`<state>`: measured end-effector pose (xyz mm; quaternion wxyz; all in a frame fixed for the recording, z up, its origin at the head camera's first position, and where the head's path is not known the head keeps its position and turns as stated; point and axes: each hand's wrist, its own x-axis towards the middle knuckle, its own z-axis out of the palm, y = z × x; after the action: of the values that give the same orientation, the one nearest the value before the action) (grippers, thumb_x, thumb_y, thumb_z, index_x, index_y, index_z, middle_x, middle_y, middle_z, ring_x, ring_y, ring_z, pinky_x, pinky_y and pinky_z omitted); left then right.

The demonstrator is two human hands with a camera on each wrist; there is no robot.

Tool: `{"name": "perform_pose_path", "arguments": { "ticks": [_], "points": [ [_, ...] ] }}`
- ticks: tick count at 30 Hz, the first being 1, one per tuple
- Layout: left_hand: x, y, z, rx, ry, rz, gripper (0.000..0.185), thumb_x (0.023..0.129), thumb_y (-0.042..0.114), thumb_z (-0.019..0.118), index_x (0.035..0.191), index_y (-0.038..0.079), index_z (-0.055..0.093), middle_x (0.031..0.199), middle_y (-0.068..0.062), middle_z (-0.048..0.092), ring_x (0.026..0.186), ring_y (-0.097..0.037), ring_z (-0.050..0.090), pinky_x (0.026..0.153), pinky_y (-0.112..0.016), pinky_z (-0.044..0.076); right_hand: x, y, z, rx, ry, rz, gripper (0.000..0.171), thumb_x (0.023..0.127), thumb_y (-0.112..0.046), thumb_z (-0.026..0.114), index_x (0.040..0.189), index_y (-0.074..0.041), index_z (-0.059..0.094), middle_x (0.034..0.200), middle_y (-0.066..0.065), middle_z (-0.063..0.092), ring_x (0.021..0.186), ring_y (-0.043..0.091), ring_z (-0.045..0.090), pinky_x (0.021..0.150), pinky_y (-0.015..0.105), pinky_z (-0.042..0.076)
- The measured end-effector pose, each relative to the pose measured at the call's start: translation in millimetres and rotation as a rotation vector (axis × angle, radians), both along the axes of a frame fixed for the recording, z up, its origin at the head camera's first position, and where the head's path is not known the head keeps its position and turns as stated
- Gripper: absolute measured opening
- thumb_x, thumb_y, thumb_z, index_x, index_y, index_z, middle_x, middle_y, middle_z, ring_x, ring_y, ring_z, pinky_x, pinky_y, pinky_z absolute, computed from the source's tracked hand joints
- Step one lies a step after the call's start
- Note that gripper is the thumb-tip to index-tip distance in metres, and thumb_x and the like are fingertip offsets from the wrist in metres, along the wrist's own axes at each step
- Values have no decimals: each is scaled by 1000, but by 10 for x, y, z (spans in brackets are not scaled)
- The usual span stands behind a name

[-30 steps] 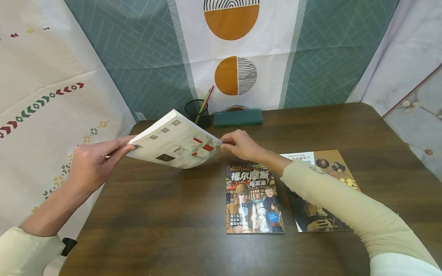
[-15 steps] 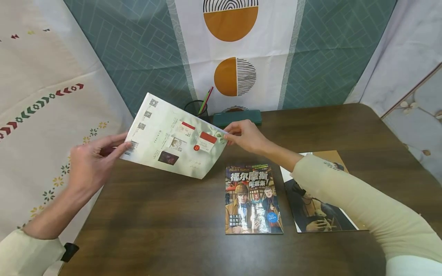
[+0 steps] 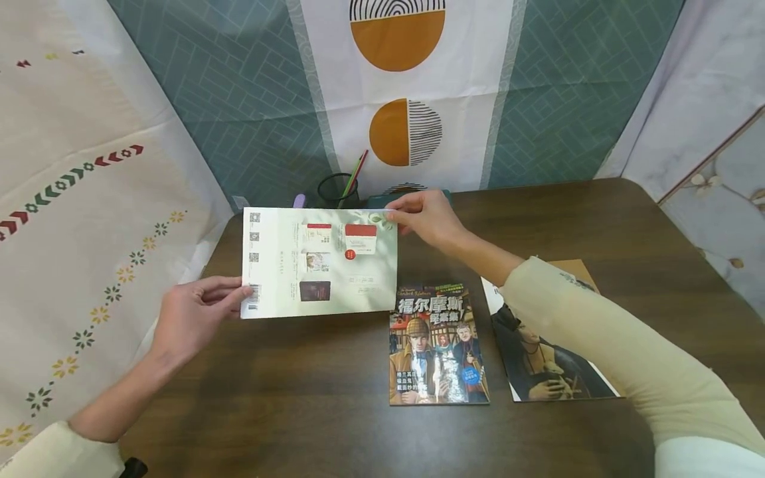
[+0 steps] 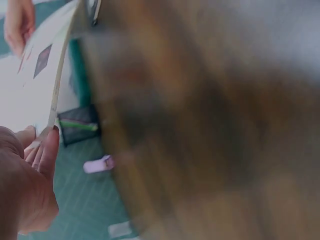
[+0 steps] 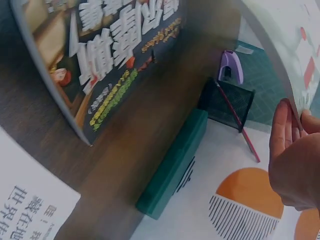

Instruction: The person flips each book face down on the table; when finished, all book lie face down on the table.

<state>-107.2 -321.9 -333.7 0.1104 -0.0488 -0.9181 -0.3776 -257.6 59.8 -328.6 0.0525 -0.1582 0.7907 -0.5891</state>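
A thin pale-green book [image 3: 287,265] is held up over the table with its printed back cover toward the head camera, its long side level. My left hand [image 3: 197,312] pinches its lower left corner between thumb and fingers. At the upper right corner my right hand [image 3: 430,222] pinches it the same way. In the left wrist view the book [image 4: 50,75] shows edge-on, gripped by the left hand [image 4: 30,180]. The right wrist view shows the right hand [image 5: 295,155] at the book's corner. A detective comic-style book [image 3: 439,345] lies flat below the right hand.
Another book with a painted portrait [image 3: 550,372] lies at the right, partly under the right sleeve [image 3: 597,332]. Along the table's back stand a black mesh pen holder [image 3: 339,189], a purple object [image 3: 299,200] and a green case [image 5: 172,165]. Patterned cloth hangs behind.
The held book has turned from a tilted, slanting pose to nearly level, its back cover now facing the camera. My left hand has moved down and right.
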Motion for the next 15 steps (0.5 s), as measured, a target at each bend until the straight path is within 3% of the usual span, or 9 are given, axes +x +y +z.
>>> {"name": "perform_pose_path", "arguments": {
  "ticks": [6, 15],
  "points": [
    [140, 113, -208, 104, -178, -5, 27, 97, 17, 81, 110, -6, 76, 98, -18, 80, 73, -23, 79, 70, -29, 63, -47, -107, 5, 0, 11, -51, 21, 99, -15, 77, 116, -2, 81, 110, 14, 79, 84, 27, 77, 85, 40, 63],
    [369, 281, -542, 293, -410, -3, 24, 99, 14, 78, 105, -9, 72, 94, -15, 80, 79, -25, 78, 72, -32, 64, -68, -354, -80, 52, 39, -76, 17, 95, -13, 81, 107, -2, 84, 105, 12, 80, 89, 25, 76, 82, 42, 64]
  ]
}}
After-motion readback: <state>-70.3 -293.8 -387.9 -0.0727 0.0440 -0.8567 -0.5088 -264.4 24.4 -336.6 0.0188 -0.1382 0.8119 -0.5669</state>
